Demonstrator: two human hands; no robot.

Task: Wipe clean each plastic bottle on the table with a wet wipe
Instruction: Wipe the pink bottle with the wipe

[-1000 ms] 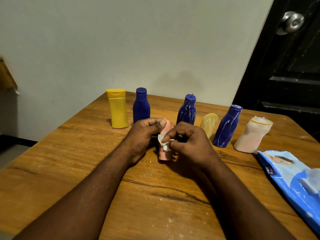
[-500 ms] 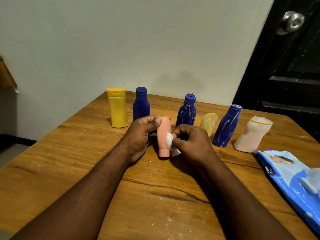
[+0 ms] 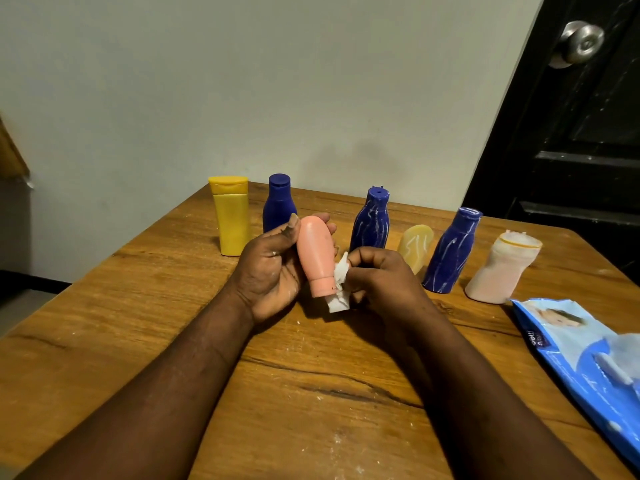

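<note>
My left hand (image 3: 270, 271) wraps the pink bottle (image 3: 317, 258), thumb on its near face and fingers curled behind. My right hand (image 3: 384, 278) pinches a bunched wet wipe (image 3: 337, 289) against the bottle's lower right side, at the neck and cap. The bottle is held clear of the desk (image 3: 311, 410), cap down, its long axis near upright with the base tipped slightly left. It lies just left of the right hand, with the wipe between them. I judge the coming stroke runs along that axis.

The bottle is smooth, matte plastic, rounded and tapering to a cylindrical cap. The wipe is soft, white and crumpled. Behind-left of the pink bottle stand a yellow bottle (image 3: 230, 220) and a plain blue bottle (image 3: 278, 206). Behind-right stand white-streaked bottles. Far right lies a glossy blue wipe pack (image 3: 588, 358).
</note>
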